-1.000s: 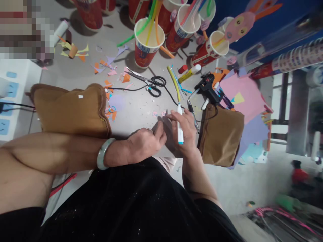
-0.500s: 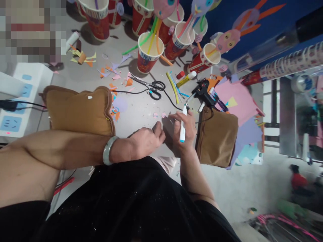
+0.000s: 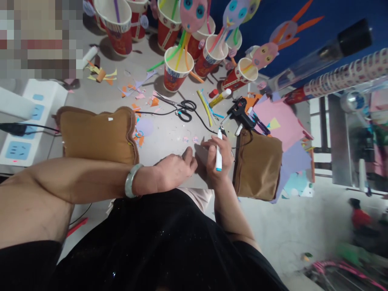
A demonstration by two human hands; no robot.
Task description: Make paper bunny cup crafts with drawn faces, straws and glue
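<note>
My right hand [image 3: 223, 161] is closed around a white marker [image 3: 218, 155] with a blue end, held nearly upright above the table edge. My left hand [image 3: 172, 171] rests by the table's near edge with its fingers curled together; whatever they may hold is hidden. Just beyond the two hands lie small pink paper pieces [image 3: 195, 139] with marks on them. A pair of black-handled scissors [image 3: 185, 110] lies partly open farther back. To the right of the scissors are a yellow straw [image 3: 205, 107] and a yellow marker [image 3: 218, 99].
Brown pouches flank the hands, one left [image 3: 97, 135] and one right [image 3: 259, 165]. A black glue gun [image 3: 241, 113] lies beside coloured paper [image 3: 281, 115]. Red paper cups [image 3: 177, 74] with straws and paper faces stand at the back. A power strip [image 3: 39, 95] is at left.
The view has shifted slightly, moving the cups and glue gun a little in the picture. Both hands keep nearly the same pose, and the white marker stays in my right hand.
</note>
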